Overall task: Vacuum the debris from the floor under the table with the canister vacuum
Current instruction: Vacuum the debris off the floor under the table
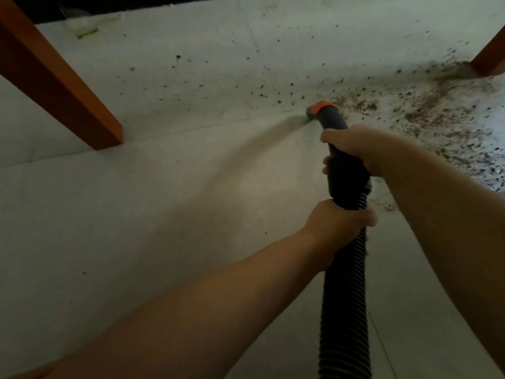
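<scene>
A black ribbed vacuum hose point(345, 296) runs up from the bottom edge to a dark handle tube with an orange collar at its nozzle end point(321, 109). The nozzle touches the pale tiled floor at the left edge of a spread of dark and brown debris point(426, 110). My right hand point(352, 147) grips the handle tube just behind the nozzle. My left hand point(337, 225) grips the ribbed hose lower down. Scattered dark specks point(262, 88) lie on the floor beyond the nozzle. The canister itself is out of view.
An orange-brown wooden table leg point(68, 88) stands at the left, and a second leg point(489, 58) at the far right with debris piled against its foot. A dark wall base point(109, 6) runs along the top.
</scene>
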Demonstrator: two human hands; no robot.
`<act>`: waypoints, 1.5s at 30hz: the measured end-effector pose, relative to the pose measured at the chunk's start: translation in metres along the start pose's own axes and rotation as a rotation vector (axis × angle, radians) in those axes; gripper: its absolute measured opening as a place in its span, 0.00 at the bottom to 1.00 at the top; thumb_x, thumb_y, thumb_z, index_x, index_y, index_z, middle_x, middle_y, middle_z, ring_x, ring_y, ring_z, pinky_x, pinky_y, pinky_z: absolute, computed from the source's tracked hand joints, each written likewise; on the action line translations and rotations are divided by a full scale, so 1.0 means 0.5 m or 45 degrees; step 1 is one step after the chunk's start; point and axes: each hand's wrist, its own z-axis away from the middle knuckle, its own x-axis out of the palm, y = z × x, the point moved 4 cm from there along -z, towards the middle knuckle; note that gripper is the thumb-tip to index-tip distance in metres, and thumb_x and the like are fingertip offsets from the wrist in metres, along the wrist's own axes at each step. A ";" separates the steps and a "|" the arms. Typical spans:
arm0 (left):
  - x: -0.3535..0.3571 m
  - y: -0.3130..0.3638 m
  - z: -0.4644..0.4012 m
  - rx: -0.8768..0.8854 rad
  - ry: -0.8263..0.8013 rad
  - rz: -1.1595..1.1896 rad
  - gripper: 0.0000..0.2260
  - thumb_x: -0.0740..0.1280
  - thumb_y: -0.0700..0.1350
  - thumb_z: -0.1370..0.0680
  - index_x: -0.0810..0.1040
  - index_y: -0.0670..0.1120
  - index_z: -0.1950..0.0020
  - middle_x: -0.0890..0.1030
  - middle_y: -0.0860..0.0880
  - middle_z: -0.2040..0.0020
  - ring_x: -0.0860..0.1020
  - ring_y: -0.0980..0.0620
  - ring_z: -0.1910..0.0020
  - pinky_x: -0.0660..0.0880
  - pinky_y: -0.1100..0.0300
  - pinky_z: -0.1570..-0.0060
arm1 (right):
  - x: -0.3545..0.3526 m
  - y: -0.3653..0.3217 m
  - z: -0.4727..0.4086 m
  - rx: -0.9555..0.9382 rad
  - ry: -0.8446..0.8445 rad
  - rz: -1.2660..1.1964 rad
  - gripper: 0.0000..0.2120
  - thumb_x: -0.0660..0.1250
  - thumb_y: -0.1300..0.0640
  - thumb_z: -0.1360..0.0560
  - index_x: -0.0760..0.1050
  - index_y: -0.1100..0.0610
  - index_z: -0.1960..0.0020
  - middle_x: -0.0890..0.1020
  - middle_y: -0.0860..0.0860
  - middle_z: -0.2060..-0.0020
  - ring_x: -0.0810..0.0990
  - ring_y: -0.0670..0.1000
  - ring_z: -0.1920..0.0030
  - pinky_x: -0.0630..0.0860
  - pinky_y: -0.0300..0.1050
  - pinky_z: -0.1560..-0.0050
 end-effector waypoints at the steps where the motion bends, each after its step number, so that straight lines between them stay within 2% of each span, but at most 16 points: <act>1: 0.015 0.004 -0.007 -0.001 -0.017 -0.005 0.06 0.68 0.38 0.25 0.72 0.41 0.59 0.74 0.44 0.66 0.73 0.47 0.73 0.75 0.59 0.74 | -0.020 0.008 -0.004 0.028 0.019 -0.028 0.14 0.64 0.54 0.22 0.66 0.63 0.44 0.78 0.60 0.63 0.80 0.57 0.67 0.79 0.51 0.66; 6: 0.021 0.036 -0.039 0.043 0.044 -0.022 0.06 0.69 0.39 0.26 0.73 0.40 0.55 0.74 0.43 0.65 0.74 0.46 0.72 0.76 0.55 0.67 | -0.039 -0.011 -0.025 0.062 -0.015 -0.049 0.17 0.63 0.52 0.21 0.64 0.61 0.40 0.78 0.59 0.62 0.79 0.56 0.66 0.76 0.49 0.68; 11: -0.064 0.042 -0.041 0.087 0.219 0.011 0.05 0.68 0.38 0.26 0.73 0.41 0.53 0.75 0.43 0.64 0.74 0.45 0.70 0.77 0.53 0.63 | 0.053 -0.075 -0.038 -0.064 -0.185 -0.005 0.15 0.64 0.53 0.22 0.64 0.62 0.44 0.79 0.59 0.63 0.80 0.54 0.68 0.78 0.47 0.70; 14: -0.102 0.039 -0.037 0.098 0.252 0.041 0.04 0.68 0.38 0.26 0.74 0.41 0.54 0.75 0.43 0.64 0.75 0.46 0.70 0.77 0.55 0.66 | 0.095 -0.095 -0.044 -0.118 -0.225 -0.020 0.14 0.64 0.54 0.22 0.65 0.62 0.46 0.79 0.59 0.64 0.80 0.55 0.69 0.79 0.48 0.68; 17: -0.092 0.049 -0.052 0.083 0.204 0.027 0.05 0.67 0.38 0.26 0.73 0.41 0.54 0.74 0.42 0.63 0.74 0.45 0.70 0.77 0.55 0.67 | 0.077 -0.091 -0.056 -0.091 -0.163 -0.065 0.13 0.65 0.54 0.22 0.66 0.63 0.46 0.78 0.59 0.64 0.79 0.55 0.69 0.79 0.48 0.69; 19: -0.063 0.059 -0.072 0.069 0.181 -0.009 0.06 0.68 0.39 0.27 0.74 0.41 0.52 0.75 0.42 0.61 0.76 0.44 0.67 0.80 0.51 0.62 | 0.037 -0.079 -0.071 -0.051 -0.090 -0.097 0.14 0.64 0.54 0.22 0.65 0.63 0.45 0.78 0.59 0.64 0.79 0.56 0.68 0.78 0.48 0.69; 21: -0.036 0.073 -0.093 0.067 0.166 -0.040 0.12 0.70 0.41 0.29 0.75 0.39 0.48 0.77 0.41 0.56 0.78 0.41 0.59 0.80 0.45 0.51 | -0.003 -0.070 -0.087 -0.013 -0.040 -0.105 0.15 0.64 0.54 0.22 0.65 0.63 0.43 0.78 0.59 0.62 0.79 0.56 0.67 0.78 0.47 0.72; 23: -0.023 0.090 -0.113 0.073 0.162 -0.048 0.16 0.71 0.43 0.29 0.75 0.39 0.44 0.78 0.40 0.53 0.80 0.39 0.54 0.79 0.42 0.47 | -0.027 -0.069 -0.104 0.011 -0.028 -0.120 0.16 0.64 0.53 0.22 0.65 0.63 0.43 0.78 0.59 0.61 0.80 0.55 0.66 0.77 0.47 0.71; 27: -0.052 0.110 -0.142 0.098 0.223 -0.051 0.14 0.70 0.42 0.29 0.76 0.39 0.46 0.77 0.39 0.54 0.78 0.41 0.57 0.79 0.40 0.48 | -0.011 -0.095 -0.131 0.003 -0.092 -0.120 0.17 0.64 0.51 0.22 0.65 0.63 0.42 0.79 0.57 0.61 0.80 0.54 0.65 0.77 0.47 0.68; 29: -0.076 0.111 -0.148 0.109 0.259 -0.041 0.13 0.70 0.41 0.29 0.76 0.39 0.47 0.77 0.40 0.55 0.78 0.41 0.58 0.79 0.40 0.49 | 0.015 -0.113 -0.135 -0.007 -0.131 -0.093 0.17 0.64 0.51 0.22 0.65 0.63 0.42 0.79 0.57 0.62 0.80 0.53 0.65 0.78 0.47 0.69; 32: -0.102 0.104 -0.139 0.125 0.301 -0.005 0.09 0.69 0.40 0.29 0.75 0.40 0.50 0.77 0.41 0.57 0.77 0.43 0.61 0.80 0.42 0.49 | 0.056 -0.134 -0.129 -0.024 -0.198 -0.030 0.17 0.64 0.51 0.22 0.65 0.62 0.43 0.78 0.57 0.63 0.80 0.53 0.67 0.80 0.42 0.74; 34: -0.117 0.096 -0.128 0.139 0.317 0.018 0.08 0.68 0.40 0.28 0.75 0.40 0.51 0.77 0.41 0.58 0.77 0.43 0.62 0.80 0.44 0.50 | 0.083 -0.147 -0.123 -0.067 -0.236 0.028 0.16 0.63 0.51 0.21 0.65 0.62 0.43 0.78 0.57 0.63 0.79 0.53 0.68 0.79 0.43 0.73; 36: -0.134 0.088 -0.117 0.143 0.325 0.058 0.06 0.68 0.39 0.28 0.74 0.41 0.53 0.77 0.42 0.59 0.77 0.44 0.64 0.80 0.48 0.54 | 0.111 -0.158 -0.115 -0.113 -0.261 0.073 0.15 0.63 0.52 0.21 0.65 0.62 0.44 0.78 0.57 0.64 0.79 0.53 0.68 0.80 0.45 0.69; 38: -0.154 0.082 -0.105 0.142 0.333 0.100 0.05 0.67 0.38 0.27 0.74 0.41 0.54 0.76 0.43 0.61 0.76 0.46 0.68 0.79 0.54 0.63 | 0.138 -0.168 -0.109 -0.143 -0.284 0.092 0.14 0.63 0.53 0.21 0.66 0.63 0.46 0.78 0.57 0.65 0.79 0.54 0.69 0.80 0.47 0.65; 40: -0.172 0.080 -0.099 0.144 0.346 0.122 0.04 0.67 0.38 0.27 0.74 0.41 0.54 0.76 0.44 0.63 0.75 0.48 0.71 0.77 0.58 0.67 | 0.159 -0.176 -0.106 -0.166 -0.304 0.096 0.13 0.63 0.53 0.21 0.66 0.63 0.46 0.78 0.58 0.65 0.79 0.54 0.70 0.80 0.48 0.65; 45: -0.185 0.104 -0.111 0.107 0.315 0.103 0.06 0.67 0.39 0.27 0.74 0.40 0.52 0.76 0.44 0.64 0.76 0.48 0.71 0.78 0.56 0.64 | 0.148 -0.183 -0.126 -0.152 -0.197 0.036 0.14 0.62 0.53 0.21 0.65 0.64 0.46 0.77 0.58 0.65 0.78 0.54 0.68 0.79 0.47 0.65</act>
